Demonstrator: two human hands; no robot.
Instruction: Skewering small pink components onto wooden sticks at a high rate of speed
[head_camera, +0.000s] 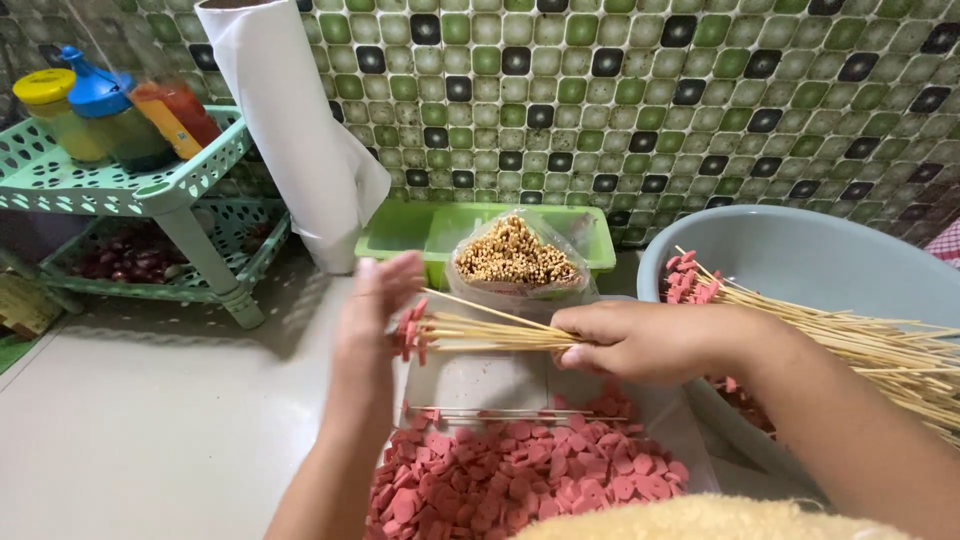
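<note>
A bundle of bamboo skewers (490, 332) tipped with pink sausage slices is gripped by the right hand (640, 342), just above the tray of sausage slices (520, 480). The left hand (380, 300) is held open, flat against the skewer tips.

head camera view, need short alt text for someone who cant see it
The right hand grips a bundle of bamboo skewers tipped with pink sausage slices, the left hand open flat at their ends. Below lies a heap of pink slices; a grey basin holds finished skewers.
</note>
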